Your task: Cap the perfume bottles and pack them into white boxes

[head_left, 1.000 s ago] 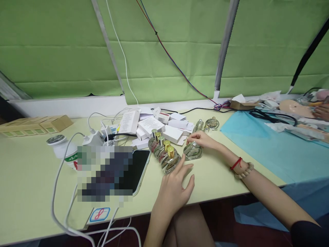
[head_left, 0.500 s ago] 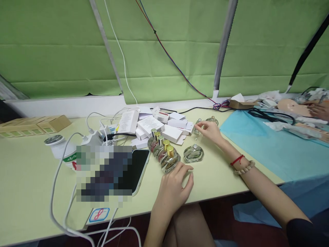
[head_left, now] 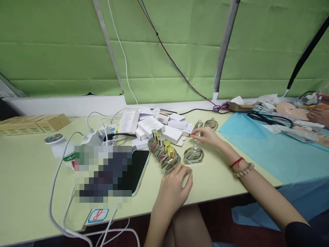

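Note:
A short row of round glass bottles (head_left: 162,158) with gold and silver caps stands left of centre on the table. My left hand (head_left: 173,188) rests beside the nearest capped bottle, fingers loosely bent and thumb apart, holding nothing visible. To the right stands an uncapped clear glass bottle (head_left: 193,156) with a bare neck. My right hand (head_left: 207,135) is above and behind it, thumb and fingertips close together; whatever may be between them is too small to make out. Behind that hand are two more glass bottles, an upright one (head_left: 198,125) and a rounded one (head_left: 211,124).
White cartons (head_left: 151,126) lie piled at the back. On the left are a phone (head_left: 136,168), a white charger (head_left: 94,139), a tipped white bottle (head_left: 60,149), loose cables and brown boxes (head_left: 51,123). Blue sheeting (head_left: 257,147) covers the right side; another person's hand (head_left: 320,115) shows there.
My right hand has shifted slightly left and toward me, and its fingertips have drawn together. The left hand stays in place beside the capped bottles.

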`<state>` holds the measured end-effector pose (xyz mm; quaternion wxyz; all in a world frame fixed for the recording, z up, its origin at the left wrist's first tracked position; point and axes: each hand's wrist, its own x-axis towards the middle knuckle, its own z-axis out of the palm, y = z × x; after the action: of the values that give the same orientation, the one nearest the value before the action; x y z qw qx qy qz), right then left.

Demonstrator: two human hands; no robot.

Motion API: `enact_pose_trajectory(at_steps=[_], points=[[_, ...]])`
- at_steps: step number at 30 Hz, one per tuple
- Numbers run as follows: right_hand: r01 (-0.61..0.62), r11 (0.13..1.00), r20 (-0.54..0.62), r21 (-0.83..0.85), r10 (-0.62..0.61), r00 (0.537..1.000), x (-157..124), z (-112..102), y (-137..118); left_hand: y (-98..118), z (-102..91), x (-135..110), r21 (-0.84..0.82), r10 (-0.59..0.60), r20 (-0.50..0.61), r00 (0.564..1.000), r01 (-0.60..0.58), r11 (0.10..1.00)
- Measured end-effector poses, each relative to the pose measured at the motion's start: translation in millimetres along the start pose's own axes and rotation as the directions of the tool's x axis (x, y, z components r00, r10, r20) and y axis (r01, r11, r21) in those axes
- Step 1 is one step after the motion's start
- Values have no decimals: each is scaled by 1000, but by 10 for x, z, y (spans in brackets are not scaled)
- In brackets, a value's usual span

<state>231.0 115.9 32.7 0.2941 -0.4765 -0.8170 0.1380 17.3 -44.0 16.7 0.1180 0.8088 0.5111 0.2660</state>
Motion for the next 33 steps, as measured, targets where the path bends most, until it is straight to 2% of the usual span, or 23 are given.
enact_pose_trajectory(at_steps=[2,5,11,15,18,22,27,33], points=[[56,998,86,35,-59,995,3,37,6,-7,3,1,-13,4,-9,1000,-4,1000],[72,996,148,44,-78,986,9,72,47,-11,6,1,-24,16,-16,1000,-16,1000],[46,997,156,63,-55,986,19,70,74,6,4,7,-9,2,-7,1000,-2,1000],[-42,986,133,164,20,991,11,63,-1,9,-3,7,-6,-1,6,1000,1,1000],[-107,941,78,320,86,993,6,48,-74,5,-10,6,-8,1,2,1000,-1,1000],[-114,846,-9,521,139,990,19,14,-144,2,-4,7,-17,3,-7,1000,-3,1000],[-103,713,36,693,109,993,21,-17,-200,-4,18,8,-8,-2,2,1000,2,1000],[-118,648,100,752,65,993,-1,-32,-210,-14,18,0,-12,-6,18,1000,6,1000]])
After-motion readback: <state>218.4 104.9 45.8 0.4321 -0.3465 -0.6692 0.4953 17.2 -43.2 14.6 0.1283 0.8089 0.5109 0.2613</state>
